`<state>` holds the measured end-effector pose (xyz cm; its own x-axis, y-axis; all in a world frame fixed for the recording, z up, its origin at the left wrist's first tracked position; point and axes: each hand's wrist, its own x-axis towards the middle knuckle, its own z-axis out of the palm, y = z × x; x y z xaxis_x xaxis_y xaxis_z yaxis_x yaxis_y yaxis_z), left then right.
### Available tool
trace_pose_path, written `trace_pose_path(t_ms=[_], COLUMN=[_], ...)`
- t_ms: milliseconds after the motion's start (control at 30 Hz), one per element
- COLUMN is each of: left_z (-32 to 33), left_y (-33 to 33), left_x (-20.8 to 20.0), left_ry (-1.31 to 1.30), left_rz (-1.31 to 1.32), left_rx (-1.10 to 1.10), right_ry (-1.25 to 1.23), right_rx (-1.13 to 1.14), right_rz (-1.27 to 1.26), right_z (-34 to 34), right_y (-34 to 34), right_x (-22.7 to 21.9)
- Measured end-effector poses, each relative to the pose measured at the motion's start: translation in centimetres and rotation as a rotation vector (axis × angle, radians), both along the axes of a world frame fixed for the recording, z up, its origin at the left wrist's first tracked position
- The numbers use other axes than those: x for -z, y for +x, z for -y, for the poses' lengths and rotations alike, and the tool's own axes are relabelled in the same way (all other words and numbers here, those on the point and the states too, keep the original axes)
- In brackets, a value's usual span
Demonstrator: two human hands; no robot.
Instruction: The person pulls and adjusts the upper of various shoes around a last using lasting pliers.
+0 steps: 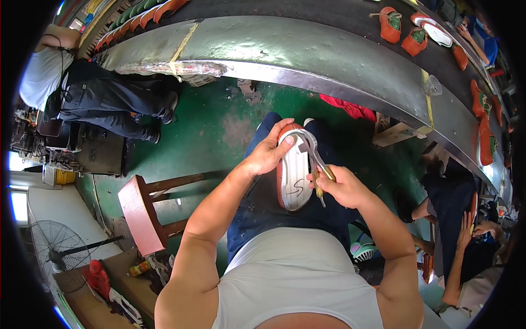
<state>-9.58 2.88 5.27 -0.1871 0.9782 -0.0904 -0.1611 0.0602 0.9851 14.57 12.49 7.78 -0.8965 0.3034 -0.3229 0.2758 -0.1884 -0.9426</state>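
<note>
A shoe (291, 178) with a red-orange upper lies sole up over my lap, its white sole facing me and a dark hand-drawn mark near the heel. My left hand (266, 154) is closed around its toe end, thumb pressed on the sole's edge. In my right hand (344, 187) is a pair of pincers (319, 159) with grey metal jaws and yellowish handles. The metal end rests against or just over the right edge of the sole near the toe; exact contact cannot be made out. A thin pointed end sticks out below my right fingers.
Ahead runs a metal-sided conveyor (263, 41) carrying several red-orange shoes (390, 24). A wooden stool (143, 215) and a standing fan (57, 255) are at my left. One person (104, 96) stands at far left; another person's hands (466, 233) work at right. Red cloth (348, 107) lies under the conveyor.
</note>
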Motion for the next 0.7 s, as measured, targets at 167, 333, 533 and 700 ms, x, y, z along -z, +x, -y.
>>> trace_pose_path(t_ms=[167, 333, 533, 700], left_z=[0.1, -0.2, -0.5, -1.7], left_y=[-1.7, -2.9, -2.1, -0.4], left_x=[0.9, 2.3, 2.1, 2.2], left_ry=[-0.068, -0.040, -0.068, -0.145], left_rz=[-0.064, 0.180, 0.329, 0.110], left_rx=[0.017, 0.072, 0.080, -0.067], right_ry=[-0.136, 0.510, 0.811, 0.699], right_rx=[-0.024, -0.004, -0.071, -0.134], right_rz=[0.158, 0.119, 0.345, 0.407], right_z=[-0.9, 0.1, 1.5, -0.7], right_y=[-1.9, -2.3, -1.9, -0.7], right_x=[-0.8, 2.4, -2.6, -3.1])
